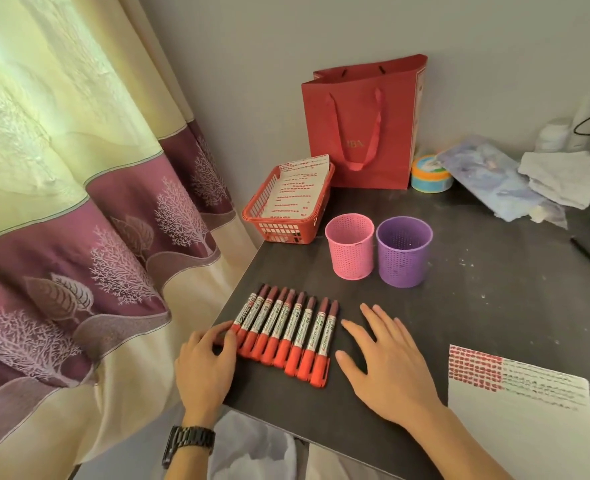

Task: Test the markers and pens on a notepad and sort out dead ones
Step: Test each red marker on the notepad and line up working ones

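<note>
Markers [286,332] in a row on desk [459,306] near-left; two mesh cups [378,251] behind them, basket [288,209] far left holding paper, bag [362,123] behind; notepad [522,410] near right.

Your markers [288,336] have glossy red plastic barrels, printed labels and duller dark caps. Under the markers the table [459,306] is matt dark board, speckled pale. Behind the markers the pink cup [350,251], purple cup [404,256] and red basket [286,216] are perforated plastic; further behind, the red bag [359,133] is smooth paper with ribbon handles. Right of the markers your notepad [525,420] is matt white paper. Left of the markers the curtain [79,202] is woven cloth, and your watch [188,441] looks like dark metal links
</note>
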